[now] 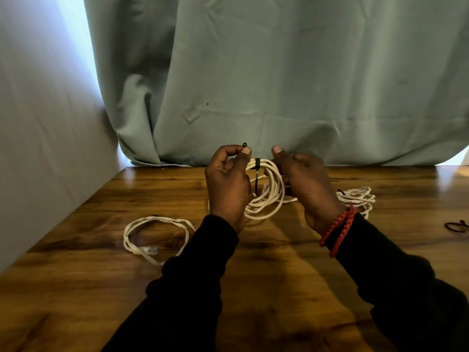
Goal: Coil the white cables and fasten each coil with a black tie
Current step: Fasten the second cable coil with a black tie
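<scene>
A white cable coil (pixel 269 196) is held upright above the wooden table (pixel 266 262) between both hands. A black tie (pixel 256 174) wraps over the coil's top and hangs down inside it. My left hand (pixel 228 184) pinches the tie's head end between thumb and fingertips, just above the coil's left side. My right hand (pixel 307 184) grips the right side of the coil, thumb raised. A loose white cable (pixel 154 237) lies in a rough loop at the left. Another white coil (pixel 360 199), with a black tie on it, rests behind my right wrist.
A spare black tie (pixel 455 226) lies near the right edge of the table. A grey-green curtain (pixel 279 85) hangs right behind the table's far edge. A pale wall (pixel 38 148) runs along the left side.
</scene>
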